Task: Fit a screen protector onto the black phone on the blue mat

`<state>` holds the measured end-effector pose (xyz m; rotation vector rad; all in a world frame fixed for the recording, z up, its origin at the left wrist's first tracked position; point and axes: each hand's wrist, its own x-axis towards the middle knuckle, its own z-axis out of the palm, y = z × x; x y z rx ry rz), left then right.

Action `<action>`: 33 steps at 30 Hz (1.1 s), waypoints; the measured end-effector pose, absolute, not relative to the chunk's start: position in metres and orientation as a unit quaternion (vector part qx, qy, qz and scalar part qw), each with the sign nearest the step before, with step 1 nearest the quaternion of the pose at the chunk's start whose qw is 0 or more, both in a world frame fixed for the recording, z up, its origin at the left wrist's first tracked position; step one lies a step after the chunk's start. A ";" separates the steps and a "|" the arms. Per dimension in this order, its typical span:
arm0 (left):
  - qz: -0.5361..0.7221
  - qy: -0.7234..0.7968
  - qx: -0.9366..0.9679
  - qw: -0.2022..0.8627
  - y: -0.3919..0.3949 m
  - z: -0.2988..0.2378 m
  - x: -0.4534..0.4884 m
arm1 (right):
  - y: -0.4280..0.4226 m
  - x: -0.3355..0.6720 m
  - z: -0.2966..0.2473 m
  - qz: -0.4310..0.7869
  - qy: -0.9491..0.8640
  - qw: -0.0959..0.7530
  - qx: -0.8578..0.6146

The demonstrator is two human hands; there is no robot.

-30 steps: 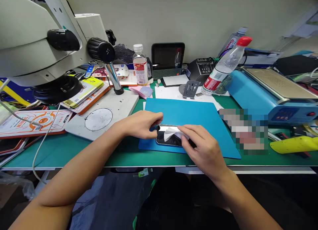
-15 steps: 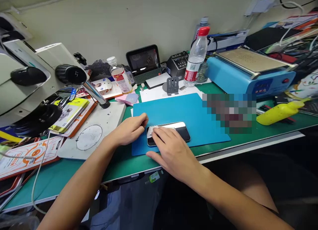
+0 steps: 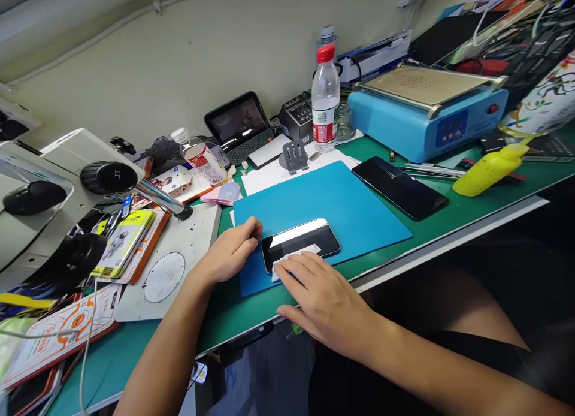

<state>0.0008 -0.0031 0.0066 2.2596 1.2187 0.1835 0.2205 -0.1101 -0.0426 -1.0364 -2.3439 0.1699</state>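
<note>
Wipe (image 3: 312,249) shifted nearward on phone (image 3: 296,234) | blue mat (image 3: 323,194) | green bench (image 3: 224,323) | wall (image 3: 251,44)

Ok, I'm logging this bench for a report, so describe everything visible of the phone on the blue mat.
The phone lies face up on the blue mat, close to its near edge. It has a glossy dark screen, a pale reflection along the far side, rounded corners and a thin, metallic-looking rim. White tissue under the right hand covers part of its near side.
</note>
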 end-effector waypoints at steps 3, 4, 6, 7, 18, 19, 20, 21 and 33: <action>0.059 0.448 0.845 0.284 -0.004 0.006 0.002 | -0.111 0.228 -0.043 0.057 -0.867 0.272 -0.413; 0.058 0.444 0.847 0.286 -0.004 0.005 0.002 | -0.112 0.231 -0.042 0.055 -0.865 0.268 -0.420; 0.057 0.439 0.850 0.285 -0.005 0.004 0.002 | -0.112 0.239 -0.041 0.051 -0.863 0.260 -0.430; 0.055 0.440 0.850 0.284 -0.005 0.004 0.001 | -0.112 0.243 -0.040 0.047 -0.863 0.257 -0.433; 0.048 0.441 0.863 0.240 -0.008 0.008 0.007 | -0.116 0.265 -0.034 0.039 -0.832 0.265 -0.486; 0.052 0.436 0.866 0.239 -0.007 0.007 0.006 | -0.118 0.264 -0.033 0.039 -0.832 0.259 -0.489; 0.056 0.430 0.870 0.237 -0.007 0.006 0.006 | -0.119 0.263 -0.032 0.037 -0.832 0.254 -0.492; 0.060 0.422 0.874 0.234 -0.006 0.006 0.005 | -0.120 0.261 -0.031 0.035 -0.833 0.249 -0.492; 0.053 0.398 0.892 0.206 -0.006 0.008 0.005 | -0.114 0.235 -0.028 0.035 -0.859 0.207 -0.467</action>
